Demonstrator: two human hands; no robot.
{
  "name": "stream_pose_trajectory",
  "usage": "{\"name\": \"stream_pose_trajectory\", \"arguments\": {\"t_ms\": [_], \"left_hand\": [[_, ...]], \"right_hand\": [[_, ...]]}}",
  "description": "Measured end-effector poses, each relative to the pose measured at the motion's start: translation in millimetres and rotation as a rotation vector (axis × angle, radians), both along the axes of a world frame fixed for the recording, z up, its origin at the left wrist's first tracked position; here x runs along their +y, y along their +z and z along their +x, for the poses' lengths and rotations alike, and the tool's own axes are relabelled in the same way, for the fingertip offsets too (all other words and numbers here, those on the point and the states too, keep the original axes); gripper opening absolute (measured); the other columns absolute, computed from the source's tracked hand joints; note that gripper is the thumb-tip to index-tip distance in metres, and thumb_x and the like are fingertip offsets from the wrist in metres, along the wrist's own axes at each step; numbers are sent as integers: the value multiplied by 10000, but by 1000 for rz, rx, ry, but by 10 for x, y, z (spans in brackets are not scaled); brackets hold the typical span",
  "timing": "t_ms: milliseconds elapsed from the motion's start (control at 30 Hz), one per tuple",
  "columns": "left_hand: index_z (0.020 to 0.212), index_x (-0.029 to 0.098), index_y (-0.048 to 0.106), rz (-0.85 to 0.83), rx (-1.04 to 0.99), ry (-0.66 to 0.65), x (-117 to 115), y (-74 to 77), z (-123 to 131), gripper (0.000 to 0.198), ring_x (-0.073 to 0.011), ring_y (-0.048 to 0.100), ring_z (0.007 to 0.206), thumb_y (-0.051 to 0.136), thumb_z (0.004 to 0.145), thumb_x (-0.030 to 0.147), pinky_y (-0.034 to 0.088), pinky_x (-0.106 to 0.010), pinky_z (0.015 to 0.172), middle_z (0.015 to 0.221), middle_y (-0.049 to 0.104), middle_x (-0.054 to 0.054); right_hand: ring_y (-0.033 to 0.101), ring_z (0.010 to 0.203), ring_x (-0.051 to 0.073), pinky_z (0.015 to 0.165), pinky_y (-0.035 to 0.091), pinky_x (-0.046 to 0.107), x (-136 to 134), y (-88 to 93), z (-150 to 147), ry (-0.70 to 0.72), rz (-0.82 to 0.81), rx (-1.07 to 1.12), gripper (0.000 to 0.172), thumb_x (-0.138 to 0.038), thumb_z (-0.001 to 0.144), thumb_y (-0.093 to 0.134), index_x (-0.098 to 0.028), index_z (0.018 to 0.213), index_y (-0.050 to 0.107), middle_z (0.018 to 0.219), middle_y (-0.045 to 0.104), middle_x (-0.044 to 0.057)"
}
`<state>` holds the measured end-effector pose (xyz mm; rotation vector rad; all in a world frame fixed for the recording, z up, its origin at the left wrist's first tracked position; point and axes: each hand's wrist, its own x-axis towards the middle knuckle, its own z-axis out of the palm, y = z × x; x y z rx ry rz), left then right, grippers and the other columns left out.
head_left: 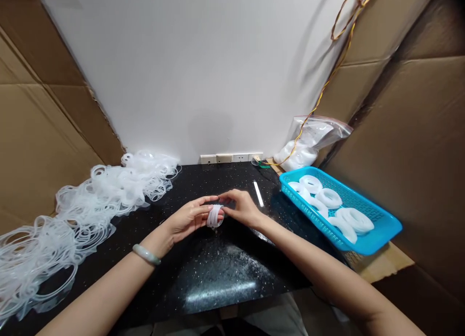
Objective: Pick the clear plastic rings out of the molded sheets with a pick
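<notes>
A small coil of white, soft-looking strands (215,216) is held above the middle of the black table. My left hand (191,215) has its fingers closed around the coil from the left, with the thumb on top. Close against the coil's right side is my right hand (241,207), its thumb and fingertips pinched together at the coil's upper edge. Whether a loose strand end lies in that pinch is too small to make out. On the table beyond my right hand lies a thin white strip (258,194).
Translucent white loops (83,210) are heaped along the table's left side. At the right, a blue plastic basket (385,227) holds several white coils (329,198). Behind it sits a clear zip bag (308,142). Wall sockets (232,158) and a yellow-brown twisted cable (321,91) are at the back.
</notes>
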<state>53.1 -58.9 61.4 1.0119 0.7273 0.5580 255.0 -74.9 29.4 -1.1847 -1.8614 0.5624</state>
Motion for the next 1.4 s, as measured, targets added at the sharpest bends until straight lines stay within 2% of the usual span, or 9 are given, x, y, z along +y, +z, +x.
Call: {"name": "stream_pose_trajectory", "arguments": {"t_ms": [167, 333, 533, 667, 767, 933, 1067, 1233, 1400], "left_hand": [[1340, 152, 457, 3, -2, -20, -81, -56, -109, 653, -231, 710, 957, 769, 767, 124, 550, -321, 866, 1049, 722, -148], [1300, 136, 499, -28, 55, 41, -2, -235, -144, 615, -186, 729, 850, 776, 752, 97, 569, -265, 791, 955, 748, -122], [1233, 115, 556, -39, 36, 102, 82, -424, -132, 542, -183, 726, 806, 777, 739, 92, 580, -269, 766, 909, 748, -119], [1190, 118, 583, -9, 30, 171, 105, -431, -176, 513, -166, 717, 761, 797, 724, 117, 584, -252, 730, 916, 745, -107], [1171, 118, 594, 11, 51, 220, 146, -399, -233, 519, -157, 711, 755, 816, 701, 132, 583, -241, 736, 915, 744, -96], [1156, 113, 603, 45, 123, 284, 219, -398, -284, 523, -146, 694, 721, 827, 693, 211, 573, -236, 717, 889, 741, -88], [1153, 123, 618, 85, 163, 316, 220, -409, -282, 542, -121, 651, 663, 831, 679, 276, 538, -216, 667, 875, 731, -72], [1108, 158, 662, 296, 204, 440, 215, -386, -307, 439, -80, 544, 598, 802, 719, 306, 450, -171, 586, 811, 693, -24], [1051, 172, 686, 382, 213, 517, 227, -372, -338, 376, -84, 496, 593, 790, 730, 339, 415, -179, 564, 840, 683, -25]], "right_hand": [[637, 642, 135, 617, 474, 233, 24, -122, -111, 36, -212, 267, 292, -138, 711, 712, -121, 1003, 719, 753, 732, 36], [631, 670, 142, 635, 454, 233, -23, -149, -93, -54, -172, 137, 87, -138, 742, 684, -142, 790, 756, 752, 739, 45], [627, 676, 147, 634, 447, 234, -28, -197, -38, -107, -222, 168, 80, -191, 751, 699, -152, 777, 765, 750, 739, 47], [575, 557, 120, 529, 420, 219, 9, -218, 5, -125, -358, 266, 130, -247, 743, 705, -137, 788, 758, 690, 714, 38], [513, 461, 96, 460, 385, 210, 59, -243, 108, -174, -455, 228, 144, -251, 745, 698, -125, 790, 751, 625, 680, 24], [565, 547, 117, 529, 400, 220, 126, -301, 314, -271, -378, -15, 96, -199, 772, 685, -142, 778, 762, 671, 707, 42], [564, 587, 126, 553, 404, 233, 118, -282, 352, -228, -309, -25, 92, -209, 788, 702, -149, 804, 770, 707, 706, 45], [593, 659, 138, 614, 435, 251, 99, -233, 354, -226, -142, -100, 84, -195, 805, 705, -176, 837, 780, 768, 690, 52], [608, 664, 142, 616, 443, 250, 129, -234, 442, -274, -133, -154, 94, -210, 824, 694, -187, 856, 778, 786, 698, 53]]}}
